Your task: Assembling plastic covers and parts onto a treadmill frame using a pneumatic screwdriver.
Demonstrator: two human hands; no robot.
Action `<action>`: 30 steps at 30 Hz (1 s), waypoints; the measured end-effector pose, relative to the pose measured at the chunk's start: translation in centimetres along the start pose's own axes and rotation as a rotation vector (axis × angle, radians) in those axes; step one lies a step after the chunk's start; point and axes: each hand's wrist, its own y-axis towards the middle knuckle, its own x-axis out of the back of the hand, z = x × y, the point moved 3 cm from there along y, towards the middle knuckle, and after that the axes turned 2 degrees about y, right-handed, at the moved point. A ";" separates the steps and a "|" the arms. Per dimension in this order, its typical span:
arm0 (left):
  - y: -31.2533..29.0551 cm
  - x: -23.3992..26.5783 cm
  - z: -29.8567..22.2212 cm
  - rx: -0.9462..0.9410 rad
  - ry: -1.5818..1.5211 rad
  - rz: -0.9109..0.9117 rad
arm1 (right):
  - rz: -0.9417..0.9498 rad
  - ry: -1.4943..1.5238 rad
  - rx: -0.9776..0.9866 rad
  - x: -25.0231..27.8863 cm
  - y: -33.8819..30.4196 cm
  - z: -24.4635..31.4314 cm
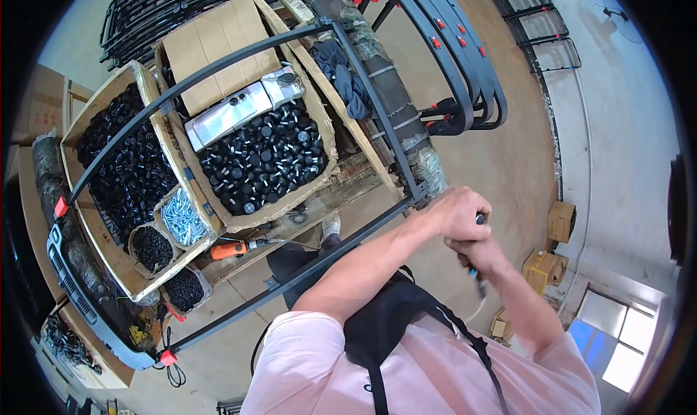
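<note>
Both my hands are together just right of the near corner of a large dark grey metal frame [388, 136]. My left hand [465, 210] is a closed fist, with a small black round end [480, 219] showing at its thumb side. Pressed close beneath it, my right hand [475, 252] is closed around a dark tool-like thing. A small blue part [473, 273] shows below that grip. Most of what the hands hold is hidden by the fingers. The frame rests across cardboard boxes and has red corner pieces [168, 357] at its left end.
Under the frame, one cardboard box [323, 175] holds black knob-headed bolts, a silver metal piece [232, 114] and a cardboard sheet. Another box [138, 74] holds black parts and silver screws [184, 218]. An orange-handled tool [228, 250] lies nearby. Curved black racks [450, 59] stand far right.
</note>
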 end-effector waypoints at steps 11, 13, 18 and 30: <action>0.8 1.0 0.1 0.061 -0.022 0.026 | 0.109 0.161 0.018 -2.2 -1.5 0.7; 1.1 0.7 0.8 0.088 -0.081 0.228 | 0.098 0.157 0.012 -3.5 -2.1 1.5; -0.8 -1.7 -1.1 -0.038 0.029 -0.197 | -0.086 -0.662 0.877 3.4 1.7 2.5; 1.5 0.3 0.6 0.148 -0.162 0.284 | 0.108 0.270 -0.039 -4.3 -3.6 1.9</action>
